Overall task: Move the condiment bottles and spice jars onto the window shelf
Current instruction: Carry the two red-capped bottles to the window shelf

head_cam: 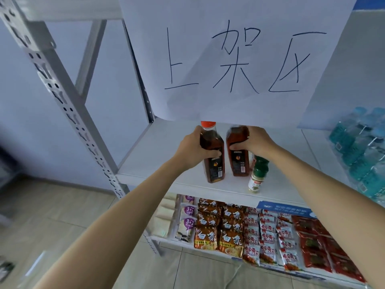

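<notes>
Two bottles [214, 159] stand side by side on the white shelf [158, 155]. Left hand [192, 150] grips one, right hand [253, 142] grips the other. A small green-capped jar [256, 178] stands just beside them, under a paper sign [233, 59].

Small shop: stocked snack packets [218, 236], shelf sign [233, 59].

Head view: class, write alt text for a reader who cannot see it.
Two hands, left hand and right hand, each grip a dark sauce bottle, left bottle and right bottle, standing on a white shelf. A green-capped spice jar stands beside them.
</notes>
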